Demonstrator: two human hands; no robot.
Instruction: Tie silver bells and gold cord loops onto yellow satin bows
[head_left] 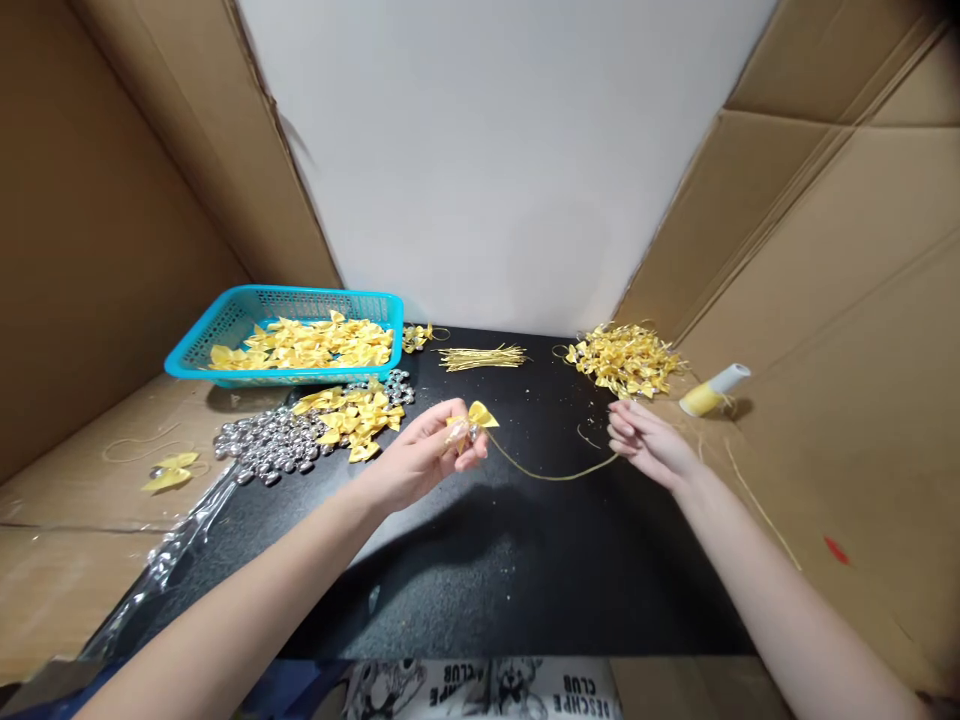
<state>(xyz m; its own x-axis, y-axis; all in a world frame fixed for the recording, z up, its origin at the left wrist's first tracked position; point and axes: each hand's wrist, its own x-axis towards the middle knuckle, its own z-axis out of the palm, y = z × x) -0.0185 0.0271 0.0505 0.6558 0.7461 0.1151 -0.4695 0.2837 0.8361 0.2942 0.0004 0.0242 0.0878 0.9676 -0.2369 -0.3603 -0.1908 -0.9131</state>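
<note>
Between the fingertips of my left hand (442,445) is a small yellow ribbon bow (482,415), with something shiny partly covered by the fingers, perhaps a silver bell. A thin gold cord (551,477) runs from the bow and sags in a curve across to my right hand (646,440). That hand's fingers are pinched on the cord's other end. Left of my left hand, loose yellow bows (352,415) lie against a heap of silver bell-like beads (274,440).
A turquoise basket (285,378) of yellow bows stands at back left. Cut gold cords (482,357) lie at the back middle. A pile of bows with cords (626,360) and a thread spool (712,390) are at right. Cardboard walls (840,250) flank the black tabletop (480,590).
</note>
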